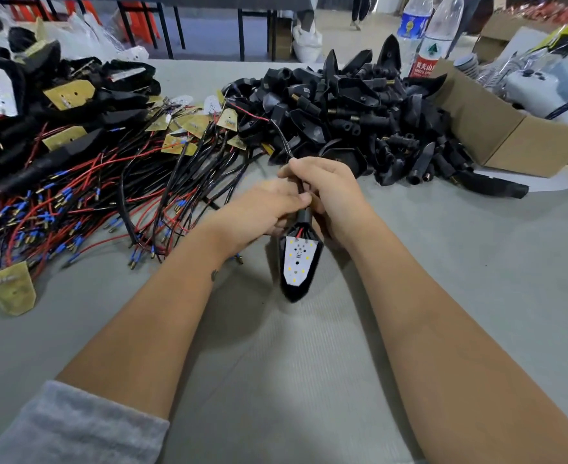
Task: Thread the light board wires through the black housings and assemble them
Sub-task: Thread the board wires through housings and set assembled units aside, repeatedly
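Two bare forearms enter from the lower frame edge. The left arm carries a grey knit sleeve [71, 426] pushed up at the lower left corner. A small dark mark [214, 275] sits near the left wrist. The right arm shows no sleeve.

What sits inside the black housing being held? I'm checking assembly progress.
A white light board lies in the black housing, its red and black wires entering the neck. Both the left hand and right hand cover the stem.
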### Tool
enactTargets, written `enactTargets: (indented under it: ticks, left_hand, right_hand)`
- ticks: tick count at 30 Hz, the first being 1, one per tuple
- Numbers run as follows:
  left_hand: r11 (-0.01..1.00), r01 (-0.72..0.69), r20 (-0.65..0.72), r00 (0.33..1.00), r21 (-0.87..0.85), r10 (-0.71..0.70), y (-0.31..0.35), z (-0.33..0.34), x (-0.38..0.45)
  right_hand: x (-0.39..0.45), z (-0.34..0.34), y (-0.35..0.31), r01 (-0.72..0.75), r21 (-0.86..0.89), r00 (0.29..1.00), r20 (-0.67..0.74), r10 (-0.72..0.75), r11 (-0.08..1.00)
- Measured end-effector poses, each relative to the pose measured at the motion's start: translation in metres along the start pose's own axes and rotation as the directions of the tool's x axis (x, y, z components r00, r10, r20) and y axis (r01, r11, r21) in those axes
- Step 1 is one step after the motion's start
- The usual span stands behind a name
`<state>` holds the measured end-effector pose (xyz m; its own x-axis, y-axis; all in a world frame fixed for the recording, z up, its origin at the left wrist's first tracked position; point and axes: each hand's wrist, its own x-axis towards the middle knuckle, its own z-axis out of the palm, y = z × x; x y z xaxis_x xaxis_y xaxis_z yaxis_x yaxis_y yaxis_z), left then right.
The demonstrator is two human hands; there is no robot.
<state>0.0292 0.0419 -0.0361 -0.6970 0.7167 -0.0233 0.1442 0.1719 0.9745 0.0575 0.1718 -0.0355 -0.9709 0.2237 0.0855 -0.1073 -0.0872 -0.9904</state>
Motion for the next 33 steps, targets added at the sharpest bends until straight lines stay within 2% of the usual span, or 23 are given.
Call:
enactTargets:
  ticks: [3, 7, 9, 13, 17, 19, 21, 23, 25, 28, 33]
  left_hand:
    - [0.999, 0.026, -0.009, 1.0, -0.034, -0.026, 0.0, -0.001, -0.001]
    - [0.989, 0.072, -0.149, 0.985, -0.127, -0.091, -0.006, -0.005, 0.003]
    - [0.99, 0.064, -0.123, 0.989, -0.125, -0.079, -0.007, -0.008, 0.003]
    - [0.991, 0.048, -0.076, 0.995, -0.122, -0.057, -0.005, -0.008, 0.0]
    - [0.974, -0.008, -0.176, 0.984, -0.227, -0.033, 0.0, -0.007, 0.002]
    - [0.916, -0.078, -0.275, 0.961, -0.394, -0.037, 0.002, -0.011, 0.005]
    - [0.807, -0.181, -0.345, 0.938, -0.563, -0.03, 0.003, -0.017, 0.006]
    - [0.699, -0.28, -0.409, 0.912, -0.658, -0.02, 0.003, -0.027, 0.004]
    - [0.637, -0.366, -0.497, 0.867, -0.679, -0.032, 0.001, -0.036, 0.003]
    - [0.65, -0.435, -0.623, 0.778, -0.623, -0.076, -0.004, -0.042, 0.002]
    - [0.626, -0.47, -0.693, 0.703, -0.622, -0.16, -0.007, -0.05, 0.009]
  right_hand:
    - [0.0, -0.002, -0.001, 0.093, -0.1, 0.995, -0.035, -0.097, 0.991]
    - [0.001, -0.002, -0.002, 0.158, -0.206, 0.973, -0.132, -0.187, 0.966]
    - [0.001, -0.002, 0.0, 0.163, -0.249, 0.966, -0.155, -0.206, 0.955]
    - [0.0, 0.002, 0.001, 0.181, -0.276, 0.962, -0.151, -0.228, 0.944]
    - [-0.002, 0.004, 0.001, 0.191, -0.342, 0.971, -0.071, -0.228, 0.92]
    - [-0.003, 0.006, 0.001, 0.18, -0.372, 0.981, 0.005, -0.192, 0.911]
    - [-0.003, 0.008, 0.002, 0.184, -0.432, 0.983, 0.089, -0.162, 0.883]
    - [-0.003, 0.009, 0.003, 0.198, -0.495, 0.978, 0.156, -0.137, 0.846]
    - [-0.002, 0.009, 0.004, 0.2, -0.539, 0.974, 0.201, -0.106, 0.818]
    - [0.0, 0.008, 0.004, 0.191, -0.607, 0.969, 0.241, -0.051, 0.772]
    - [-0.004, 0.0, -0.003, 0.164, -0.589, 0.948, 0.315, 0.039, 0.792]
